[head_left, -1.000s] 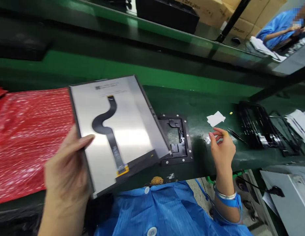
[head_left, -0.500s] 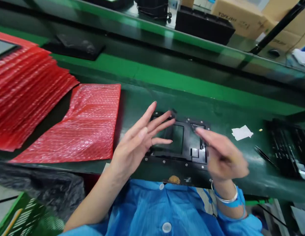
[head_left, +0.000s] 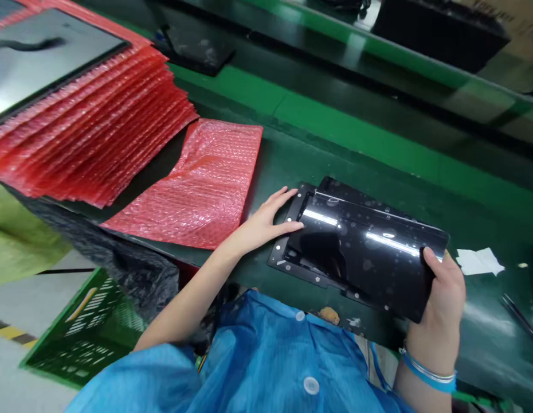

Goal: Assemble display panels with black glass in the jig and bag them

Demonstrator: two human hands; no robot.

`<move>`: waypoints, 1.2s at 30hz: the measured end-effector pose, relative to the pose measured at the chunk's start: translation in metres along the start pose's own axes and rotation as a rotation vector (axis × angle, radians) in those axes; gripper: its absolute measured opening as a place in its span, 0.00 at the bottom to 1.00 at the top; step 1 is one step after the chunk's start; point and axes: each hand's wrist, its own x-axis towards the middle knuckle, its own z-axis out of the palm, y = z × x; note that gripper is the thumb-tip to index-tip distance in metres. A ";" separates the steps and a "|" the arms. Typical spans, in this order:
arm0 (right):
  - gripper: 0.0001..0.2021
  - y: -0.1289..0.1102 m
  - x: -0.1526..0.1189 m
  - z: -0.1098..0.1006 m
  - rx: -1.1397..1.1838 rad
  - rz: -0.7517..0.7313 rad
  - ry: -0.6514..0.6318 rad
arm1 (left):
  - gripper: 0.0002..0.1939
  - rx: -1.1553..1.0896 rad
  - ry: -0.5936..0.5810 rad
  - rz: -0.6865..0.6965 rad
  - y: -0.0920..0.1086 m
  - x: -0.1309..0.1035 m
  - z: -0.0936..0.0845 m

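A glossy black screen panel with light streaks and faint spots on its face is tilted over a flat black frame with pale round dots along its edge. My right hand grips the panel's right end, thumb on top, its other fingers hidden beneath. My left hand rests at the frame's left end, thumb and fingers apart, the thumb tip close to the panel's left edge. The panel covers most of the frame's middle. Beyond the panel, another dark flat piece partly shows; I cannot tell what it is.
Left of the frame lies a red bubble-wrap bag. Farther left, a stack of red bags bears a grey screen. White paper scraps and tweezers lie to the right. A green crate stands below the bench.
The glossy panel now covers the frame, held at its right end by my right hand. My left hand has lowered to the frame's left end. The view has swung, shifting the bench.
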 end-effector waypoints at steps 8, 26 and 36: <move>0.19 -0.022 -0.016 0.020 0.063 0.149 0.027 | 0.49 0.206 -0.122 0.128 -0.006 -0.001 0.002; 0.17 -0.021 -0.013 0.022 -0.033 0.147 0.022 | 0.39 0.370 -0.183 0.187 -0.010 -0.003 0.002; 0.20 -0.031 -0.016 0.027 -0.106 0.161 0.028 | 0.36 0.444 -0.191 0.218 -0.009 -0.003 0.005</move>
